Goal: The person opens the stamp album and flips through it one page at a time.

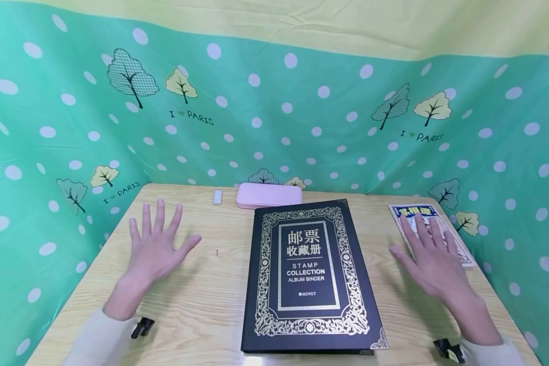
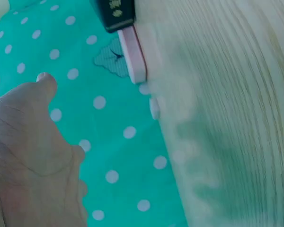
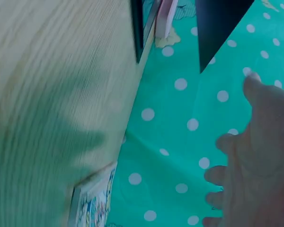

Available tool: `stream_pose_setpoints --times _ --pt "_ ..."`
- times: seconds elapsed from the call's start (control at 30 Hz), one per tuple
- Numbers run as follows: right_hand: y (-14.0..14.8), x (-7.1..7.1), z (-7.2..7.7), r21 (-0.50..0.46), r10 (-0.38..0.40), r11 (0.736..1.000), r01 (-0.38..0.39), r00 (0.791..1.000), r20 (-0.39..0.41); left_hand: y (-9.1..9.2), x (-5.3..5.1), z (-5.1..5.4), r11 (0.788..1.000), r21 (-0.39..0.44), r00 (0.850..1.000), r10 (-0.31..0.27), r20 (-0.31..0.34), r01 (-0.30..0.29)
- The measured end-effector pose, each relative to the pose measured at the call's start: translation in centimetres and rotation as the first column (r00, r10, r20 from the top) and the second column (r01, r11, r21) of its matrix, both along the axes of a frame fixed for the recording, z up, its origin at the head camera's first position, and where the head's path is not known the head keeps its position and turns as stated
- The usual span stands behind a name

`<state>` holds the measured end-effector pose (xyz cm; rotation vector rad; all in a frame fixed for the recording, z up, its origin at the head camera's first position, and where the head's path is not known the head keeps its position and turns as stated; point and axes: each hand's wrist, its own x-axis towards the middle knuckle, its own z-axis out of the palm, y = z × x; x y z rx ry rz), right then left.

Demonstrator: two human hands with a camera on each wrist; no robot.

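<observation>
A dark stamp album binder (image 1: pixel 308 320) with silver ornament lies closed in the middle of the wooden table. My left hand (image 1: pixel 154 254) hovers left of it, fingers spread and straight, holding nothing; its shadow falls on the wood. On the other side, my right hand (image 1: pixel 436 262) is also spread above the table and holds nothing. In the head view it partly covers a printed booklet (image 1: pixel 459 249). The left wrist view shows the left palm (image 2: pixel 33 156) apart from everything, and the right wrist view shows the right fingers (image 3: pixel 217 175) raised above the booklet (image 3: pixel 92 203).
Behind the binder lies a pink case (image 1: pixel 270 193), partly overlapped by it in the head view. A small white block (image 1: pixel 217 197) is left of the case. A tiny reddish bit (image 1: pixel 217 252) lies on the table (image 1: pixel 201 315). Green dotted cloth (image 1: pixel 302 122) stands around the table.
</observation>
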<state>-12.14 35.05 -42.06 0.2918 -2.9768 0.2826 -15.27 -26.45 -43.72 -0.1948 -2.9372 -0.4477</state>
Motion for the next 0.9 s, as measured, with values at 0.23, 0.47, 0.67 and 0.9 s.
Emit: stream_pose_setpoints --times 0.23,0.47,0.67,0.9 --pt "-1.7 1.0 0.5 -0.165 0.055 0.984 -0.065 0.997 -0.061 2.6 1.9 0.6 1.000 0.021 1.000 -0.017 -0.009 0.017" --pt "-4.1 2.0 0.3 -0.446 0.119 0.888 -0.111 0.993 -0.010 6.2 4.3 1.2 0.990 0.098 0.995 -0.102 0.018 0.100" --pt "-5.8 2.4 -0.1 -0.575 0.154 0.811 -0.108 0.988 0.032 9.4 6.3 1.4 0.971 0.139 0.978 -0.203 0.039 0.196" --pt "-6.8 2.7 -0.4 -0.681 0.192 0.728 -0.084 0.978 0.084 12.4 8.1 0.8 0.931 0.181 0.938 -0.335 0.086 0.316"
